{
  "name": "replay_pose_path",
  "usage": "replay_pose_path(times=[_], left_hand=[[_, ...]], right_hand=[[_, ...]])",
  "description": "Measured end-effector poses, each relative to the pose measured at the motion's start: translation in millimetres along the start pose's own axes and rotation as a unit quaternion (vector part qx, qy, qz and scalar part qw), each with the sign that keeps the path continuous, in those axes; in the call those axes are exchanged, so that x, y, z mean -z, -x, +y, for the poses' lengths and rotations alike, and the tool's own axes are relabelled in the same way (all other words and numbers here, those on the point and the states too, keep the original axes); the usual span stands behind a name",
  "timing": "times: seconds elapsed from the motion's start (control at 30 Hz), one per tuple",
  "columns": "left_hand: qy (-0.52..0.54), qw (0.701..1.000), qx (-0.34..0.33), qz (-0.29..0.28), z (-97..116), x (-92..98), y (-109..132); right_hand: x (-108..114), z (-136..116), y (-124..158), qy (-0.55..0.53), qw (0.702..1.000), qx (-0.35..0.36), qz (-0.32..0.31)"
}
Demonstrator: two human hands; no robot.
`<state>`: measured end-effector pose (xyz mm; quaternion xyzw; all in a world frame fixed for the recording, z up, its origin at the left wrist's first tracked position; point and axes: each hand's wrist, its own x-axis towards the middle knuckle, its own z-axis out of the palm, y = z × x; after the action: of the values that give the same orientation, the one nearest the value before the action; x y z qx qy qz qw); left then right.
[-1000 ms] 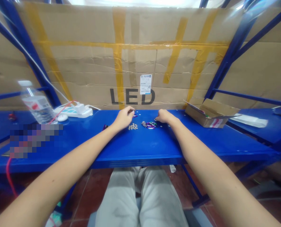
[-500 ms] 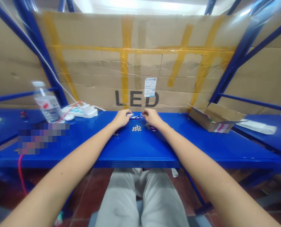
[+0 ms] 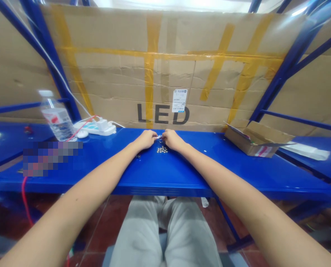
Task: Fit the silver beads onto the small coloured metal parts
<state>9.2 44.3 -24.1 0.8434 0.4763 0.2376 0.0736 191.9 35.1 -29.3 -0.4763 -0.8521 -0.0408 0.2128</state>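
My left hand [image 3: 146,139] and my right hand [image 3: 172,140] meet over the far middle of the blue table. The fingertips of both are closed in a pinch around a small shiny piece [image 3: 159,137] between them, too small and blurred to name. Just in front of the fingers, several small round metal parts [image 3: 162,150] lie grouped on the tabletop. A few small dark metal bits [image 3: 138,156] rest beside my left wrist. My right hand and forearm cover whatever lies beneath them.
The blue table [image 3: 165,176] backs onto a large taped cardboard sheet [image 3: 112,85] marked LED. An open cardboard box [image 3: 258,142] sits at right, white packaging [image 3: 310,150] beyond it. To the left are a water bottle [image 3: 58,120], a power strip [image 3: 98,128] and a red cable [image 3: 26,204].
My hands have come closer together, the right one moving left, until the fingertips nearly touch. The blue and purplish bits seen between and beside them are now mostly hidden. The view has shifted slightly.
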Motion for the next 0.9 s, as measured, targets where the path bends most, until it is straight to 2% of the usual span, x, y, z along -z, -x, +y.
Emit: replay_pose_path(times=[0.3, 0.47, 0.73, 0.9], left_hand=[[-0.056, 0.995, -0.087, 0.008, -3, -2.1, -3], [-0.120, 0.984, -0.131, -0.004, -4, -0.9, -4], [-0.088, 0.993, -0.080, 0.023, -4, -2.0, -7], [-0.059, 0.996, -0.063, 0.018, -1, 0.0, -4]], right_hand=[[9, -17, 7, 0.063, 0.997, 0.003, -0.041], [5, -18, 8, 0.068, 0.996, 0.009, -0.062], [-2, -3, 4, 0.007, 1.000, -0.024, -0.013], [0, -2, 5, -0.003, 1.000, -0.029, -0.003]])
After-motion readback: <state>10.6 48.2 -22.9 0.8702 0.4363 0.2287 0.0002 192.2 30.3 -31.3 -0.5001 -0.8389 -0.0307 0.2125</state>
